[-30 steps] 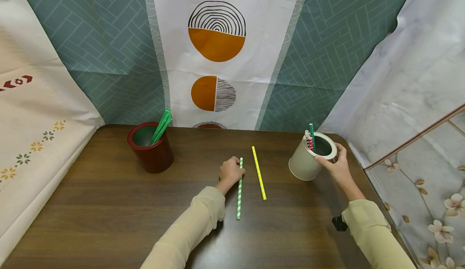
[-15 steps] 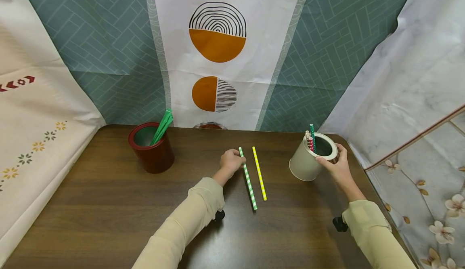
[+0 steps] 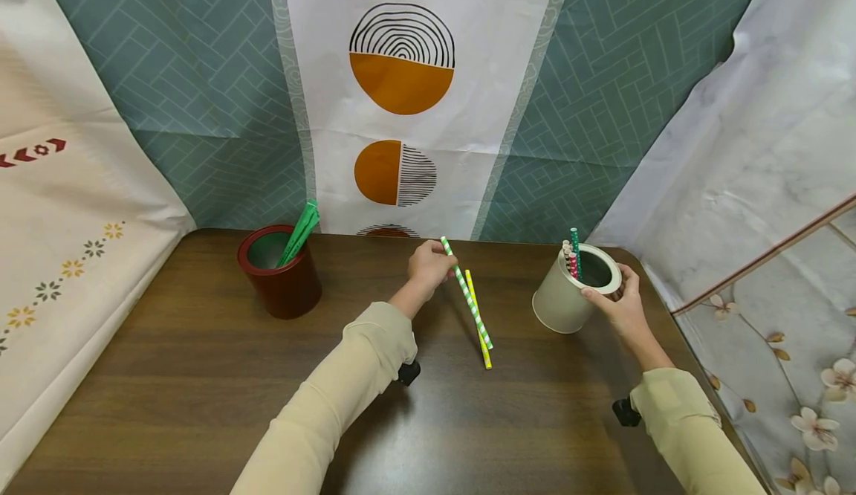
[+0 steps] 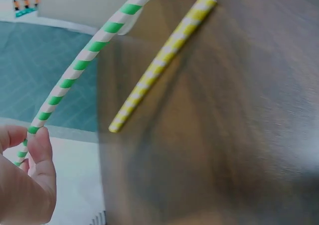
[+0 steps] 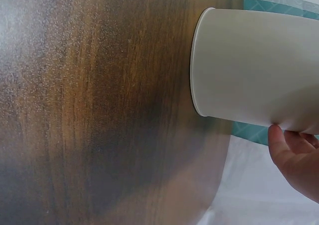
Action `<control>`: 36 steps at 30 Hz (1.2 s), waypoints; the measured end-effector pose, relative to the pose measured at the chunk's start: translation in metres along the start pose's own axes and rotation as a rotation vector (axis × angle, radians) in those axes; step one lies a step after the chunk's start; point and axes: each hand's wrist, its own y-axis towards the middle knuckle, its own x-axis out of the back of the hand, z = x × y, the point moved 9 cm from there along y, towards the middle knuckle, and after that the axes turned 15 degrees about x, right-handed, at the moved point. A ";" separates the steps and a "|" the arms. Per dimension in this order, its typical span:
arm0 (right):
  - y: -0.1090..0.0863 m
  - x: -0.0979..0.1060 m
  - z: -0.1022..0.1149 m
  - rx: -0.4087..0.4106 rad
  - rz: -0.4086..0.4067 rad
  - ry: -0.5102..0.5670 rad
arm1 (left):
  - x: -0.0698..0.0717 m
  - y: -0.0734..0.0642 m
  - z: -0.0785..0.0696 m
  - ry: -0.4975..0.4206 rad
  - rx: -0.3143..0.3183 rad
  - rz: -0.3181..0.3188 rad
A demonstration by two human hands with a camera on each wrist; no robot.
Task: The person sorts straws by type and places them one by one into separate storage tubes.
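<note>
My left hand (image 3: 429, 263) pinches a green-and-white striped paper straw (image 3: 466, 292) near its far end. In the left wrist view the straw (image 4: 75, 70) is raised off the table, between thumb and fingers. A yellow-and-white paper straw (image 3: 487, 359) lies on the table, partly crossed by the green one in the head view. At the right, my right hand (image 3: 625, 308) holds the rim of a cream canister (image 3: 560, 303), thumb at the near side. Several patterned straws (image 3: 574, 256), teal, red and pale, stick out of the canister. The right wrist view shows its smooth wall (image 5: 249, 65).
A dark red canister (image 3: 284, 287) with green straws (image 3: 299, 232) leaning in it stands at the back left of the brown wooden table (image 3: 200, 376). Fabric hangings (image 3: 401, 212) rise behind the table's back edge, with more cloth at both sides.
My left hand has moved away toward the back edge, lifting the green striped straw and tilting it over the yellow one. My right hand and the cream canister have stayed put.
</note>
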 end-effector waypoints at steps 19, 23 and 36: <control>0.001 0.001 0.001 0.001 -0.004 0.006 | 0.000 -0.025 -0.063 -0.290 -0.110 0.040; 0.000 0.000 0.001 -0.004 -0.007 0.005 | -0.003 -0.033 -0.071 -0.341 -0.129 0.044; 0.001 0.001 0.002 0.003 0.000 0.000 | -0.018 -0.053 -0.091 -0.410 -0.224 0.016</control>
